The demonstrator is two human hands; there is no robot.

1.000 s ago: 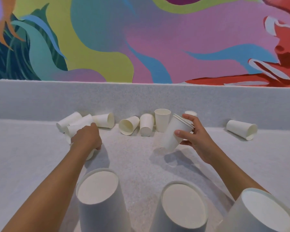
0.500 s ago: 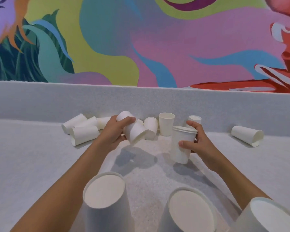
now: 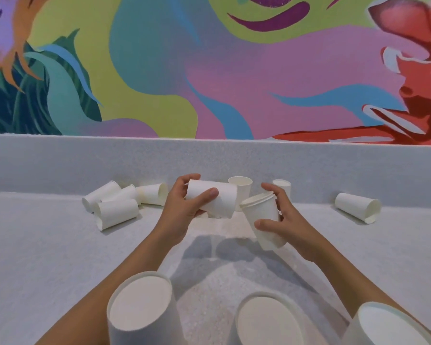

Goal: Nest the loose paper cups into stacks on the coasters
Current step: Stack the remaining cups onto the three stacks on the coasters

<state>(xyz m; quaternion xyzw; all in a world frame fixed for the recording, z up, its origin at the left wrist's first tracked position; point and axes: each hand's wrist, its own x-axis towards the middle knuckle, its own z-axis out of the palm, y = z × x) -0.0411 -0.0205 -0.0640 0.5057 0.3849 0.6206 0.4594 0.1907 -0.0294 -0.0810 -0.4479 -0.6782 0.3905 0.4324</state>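
My left hand (image 3: 182,210) grips a single white paper cup (image 3: 215,198) held on its side above the counter. My right hand (image 3: 290,220) holds a small nested stack of cups (image 3: 264,220), tilted with its mouth toward the single cup. The two nearly touch. Several loose cups (image 3: 117,207) lie on their sides at the back left. One cup (image 3: 240,186) stands upright behind my hands, another (image 3: 281,186) stands behind the stack, and one (image 3: 357,207) lies at the right. No coasters show.
Three large upside-down cups stand near me: left (image 3: 142,310), middle (image 3: 266,322), right (image 3: 393,329). A low grey ledge (image 3: 60,160) backs the speckled counter (image 3: 35,245), under a colourful mural.
My left hand picked up a cup from the left pile and carried it right toward the stack. My right hand lifted and tilted the stack toward it.
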